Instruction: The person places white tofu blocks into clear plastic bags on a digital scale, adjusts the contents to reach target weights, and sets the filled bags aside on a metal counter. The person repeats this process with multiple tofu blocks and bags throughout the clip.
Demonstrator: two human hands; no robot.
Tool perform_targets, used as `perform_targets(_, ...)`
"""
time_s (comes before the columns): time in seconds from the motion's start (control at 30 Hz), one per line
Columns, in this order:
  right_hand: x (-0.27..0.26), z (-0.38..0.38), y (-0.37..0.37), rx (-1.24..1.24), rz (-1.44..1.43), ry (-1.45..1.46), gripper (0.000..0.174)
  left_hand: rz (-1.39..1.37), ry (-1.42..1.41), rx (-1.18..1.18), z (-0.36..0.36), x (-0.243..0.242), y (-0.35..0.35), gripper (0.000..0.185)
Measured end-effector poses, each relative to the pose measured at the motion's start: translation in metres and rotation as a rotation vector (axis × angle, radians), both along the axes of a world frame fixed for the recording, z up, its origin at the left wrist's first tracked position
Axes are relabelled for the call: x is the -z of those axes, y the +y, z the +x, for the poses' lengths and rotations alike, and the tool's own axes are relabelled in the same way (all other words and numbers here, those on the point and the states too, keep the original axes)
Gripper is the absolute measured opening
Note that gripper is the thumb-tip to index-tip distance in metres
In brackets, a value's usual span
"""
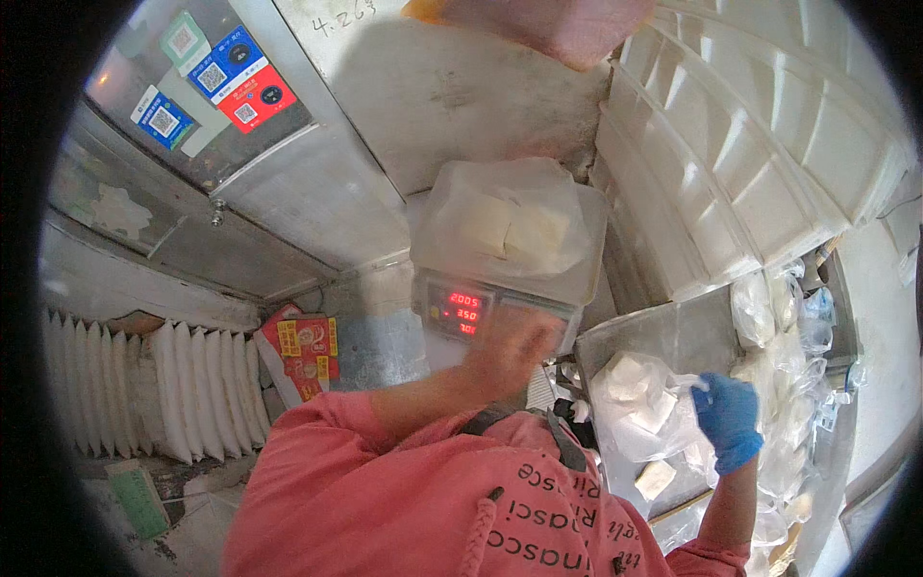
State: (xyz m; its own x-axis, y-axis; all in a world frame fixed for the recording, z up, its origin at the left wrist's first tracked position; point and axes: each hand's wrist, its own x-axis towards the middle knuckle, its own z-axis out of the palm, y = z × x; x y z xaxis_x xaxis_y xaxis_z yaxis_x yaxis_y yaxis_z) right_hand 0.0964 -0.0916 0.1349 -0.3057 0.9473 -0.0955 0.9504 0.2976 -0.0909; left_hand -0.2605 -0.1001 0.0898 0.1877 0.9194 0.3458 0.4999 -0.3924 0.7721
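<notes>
My bare left hand (530, 350), blurred by motion, is over the keypad side of a digital scale (425, 292). It seems to hold nothing. Red digits glow on the scale's display (463, 314). On the scale's pan lies a translucent plastic bag (461, 184) with pale tofu-like blocks (533, 227) in it. My right hand (727, 422), in a blue glove, grips the gathered top of another plastic bag (634, 440). Off-white blocks (627, 382) fill that bag, which rests on a metal tray (663, 335). A loose pale piece (655, 479) lies below it.
Tall stacked white plastic crates (692, 144) rise behind on the right. Several filled clear bags (782, 389) line the far right. Plump white sacks (209, 389) are stacked at left, near a red printed box (306, 353). Payment code stickers (245, 79) cover a metal-framed panel.
</notes>
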Motion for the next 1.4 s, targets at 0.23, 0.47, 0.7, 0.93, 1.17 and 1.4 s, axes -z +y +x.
perform_targets(0.23, -0.06, -0.202, 0.077, -0.565, 0.114, 0.483, 0.03, 0.485, 0.496, -0.71, -0.086, -0.05, 0.087, 0.034)
perform_targets(0.47, -0.031, -0.269, 0.165, -0.863, 0.112, -0.182, 0.039, -0.418, -0.734, -0.247, -0.122, -0.041, 0.132, 0.019)
perform_targets(0.7, -0.09, -0.224, 0.174, -0.82, 0.134, -0.546, 0.021, -0.542, -0.765, 0.035, -0.123, -0.051, 0.134, 0.017)
perform_targets(0.93, -0.055, -0.277, 0.163, -0.44, 0.201, 0.832, 0.041, -0.037, -0.475, 0.099, -0.067, -0.029, 0.167, 0.027)
perform_targets(1.17, 0.054, -0.266, 0.156, 0.029, -0.557, 1.483, 0.021, -0.236, -0.189, 0.022, -0.101, -0.06, 0.166, 0.018)
perform_targets(1.4, 0.067, -0.304, 0.166, -0.138, -0.001, 1.159, 0.021, 0.204, 0.363, 0.412, -0.084, -0.071, 0.197, 0.022)
